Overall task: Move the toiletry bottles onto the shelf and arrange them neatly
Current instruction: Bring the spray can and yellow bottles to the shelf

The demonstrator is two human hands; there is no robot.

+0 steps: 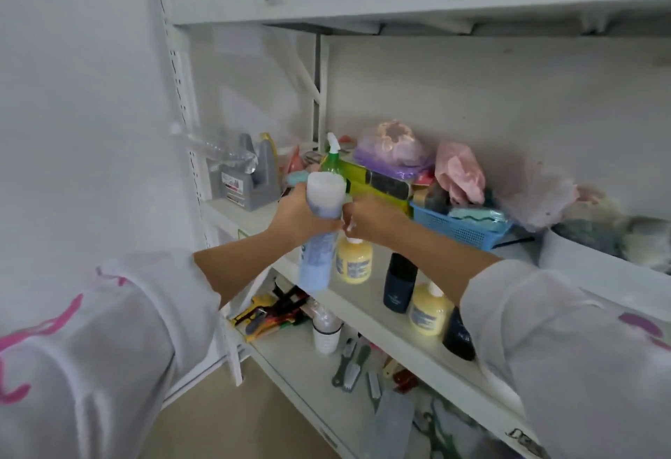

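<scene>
My left hand (296, 213) grips a tall blue bottle (319, 251) with a white cap around its upper part and holds it tilted above the middle shelf (366, 300). My right hand (370, 220) is right beside it with curled fingers touching the bottle's side; blur hides whether it holds anything. Behind both hands stands a green spray bottle (332, 162). Near the shelf's front stand a yellow bottle (354, 262), a dark bottle (399, 284), a second yellow bottle (428, 309) and another dark bottle (458, 337), in a diagonal row.
At the back of the shelf are a grey jug (248, 179), a blue basket (459, 226), bags (459, 173) and a white tub (595, 266) at right. The lower shelf (301, 367) holds tools, brushes and a clear bottle (326, 331). The upright post (188, 131) stands at left.
</scene>
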